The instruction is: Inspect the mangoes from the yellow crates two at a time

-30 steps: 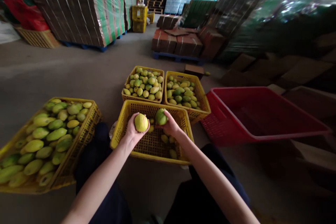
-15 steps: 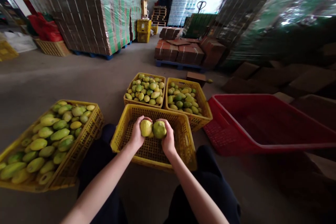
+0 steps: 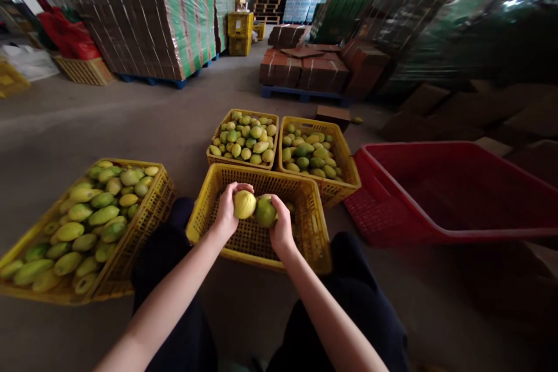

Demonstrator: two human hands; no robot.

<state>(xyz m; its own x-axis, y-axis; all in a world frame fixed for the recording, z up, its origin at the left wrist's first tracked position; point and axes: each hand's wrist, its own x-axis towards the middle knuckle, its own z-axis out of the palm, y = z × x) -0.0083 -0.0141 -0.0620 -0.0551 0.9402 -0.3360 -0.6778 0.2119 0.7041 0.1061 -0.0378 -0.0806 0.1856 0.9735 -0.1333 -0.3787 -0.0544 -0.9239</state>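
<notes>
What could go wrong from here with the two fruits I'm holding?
The yellow fruit in your left hand and the green fruit in your right hand are close together, so they might knock and bruise.

Either could slip and drop onto the hard lattice of the yellow crate below.

Your left leg is near the full side crate; a bump might dislodge fruit.

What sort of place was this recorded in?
Probably a warehouse or fruit-packing area: there's a tall plastic-wrapped stack, piled wooden pallets at the back, and yellow crates of fruit on the floor.
</notes>
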